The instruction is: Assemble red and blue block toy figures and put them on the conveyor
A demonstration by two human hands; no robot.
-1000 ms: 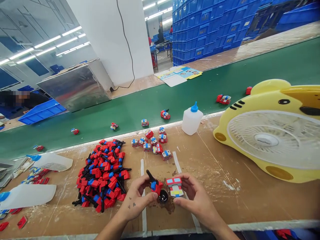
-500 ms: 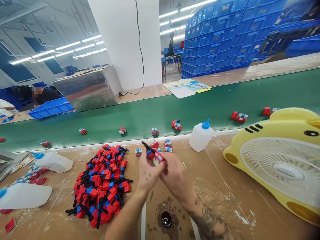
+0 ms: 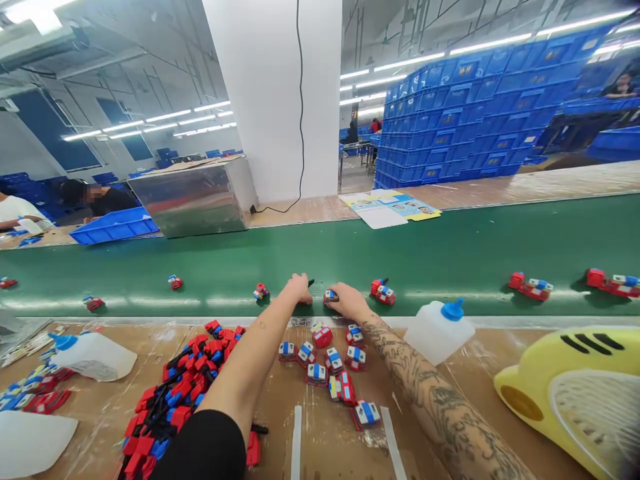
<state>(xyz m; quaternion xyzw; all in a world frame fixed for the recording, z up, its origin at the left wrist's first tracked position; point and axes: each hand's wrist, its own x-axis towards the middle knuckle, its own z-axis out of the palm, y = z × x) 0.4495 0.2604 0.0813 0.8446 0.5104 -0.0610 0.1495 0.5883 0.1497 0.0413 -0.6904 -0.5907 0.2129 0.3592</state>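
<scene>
Red-and-blue toy vehicle (image 3: 331,296), small and blocky with a white panel, lay on the near edge of the green conveyor belt (image 3: 450,260), just beyond the far edge of the tabletop (image 3: 470,373). Half a second before, both hands had held it together above the tabletop; a second before, they had been working it over a small dark pot near the front edge. Both arms had since stretched forward, so the assembled piece looked to be handed over to the belt. The right hand (image 3: 349,303) rested over the toy, fingers curled around it, seemingly in contact. The left hand (image 3: 300,288) lay just beside it, fingers bent down on the belt with a thin black part (image 3: 311,283) showing at its tip; whether it gripped that part could not be told. Other finished toys were spaced along the belt. Behind the arms sat a cluster of small toy cabs (image 3: 330,363), a heap of red, blue and black parts (image 3: 175,393), a white bottle with a blue cap (image 3: 440,330) and a yellow fan (image 3: 575,393).
</scene>
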